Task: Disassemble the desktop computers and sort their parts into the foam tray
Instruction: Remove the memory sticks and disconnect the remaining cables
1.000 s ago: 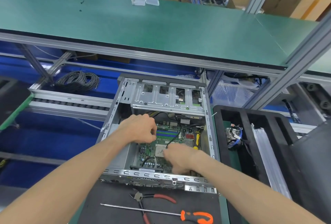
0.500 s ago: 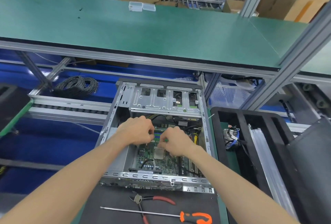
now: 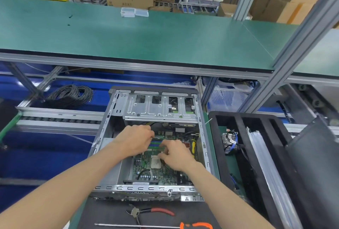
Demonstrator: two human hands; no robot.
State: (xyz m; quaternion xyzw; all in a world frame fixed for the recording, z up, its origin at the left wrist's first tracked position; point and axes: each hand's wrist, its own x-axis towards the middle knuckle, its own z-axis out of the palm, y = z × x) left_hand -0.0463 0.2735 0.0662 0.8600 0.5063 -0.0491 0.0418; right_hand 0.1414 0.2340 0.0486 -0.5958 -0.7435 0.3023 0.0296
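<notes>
The open computer case lies on its side on the dark mat at the near edge of the bench, its motherboard facing up and its metal drive cage at the far end. Near the middle of the board sits the bare square processor, and just beyond it run the blue and green memory slots.

Both hands reach into the case over those slots. The left hand is knuckles-up with its fingers curled down at the left end of the slots; the fingertips are hidden under the hand, so what they pinch, if anything, cannot be told. The right hand lies just beside it, over the right part of the board next to the processor, its fingers bent and pressed down toward the near slot; its tips touch the board area, but whether they grip a memory stick or a latch cannot be told. The two hands are close, nearly touching at the fingers.

At the right wall of the case a yellow-handled tool stands among the cables.

To the right of the case is the black foam tray with long compartments: the nearest holds a cooler with blue cables, and one farther right holds a long clear plastic strip.

On the mat in front of the case lie red-handled pliers and, nearer still, an orange-handled screwdriver. A coil of black cable rests on the lower level to the left, and two small clear boxes sit on the green shelf above.
</notes>
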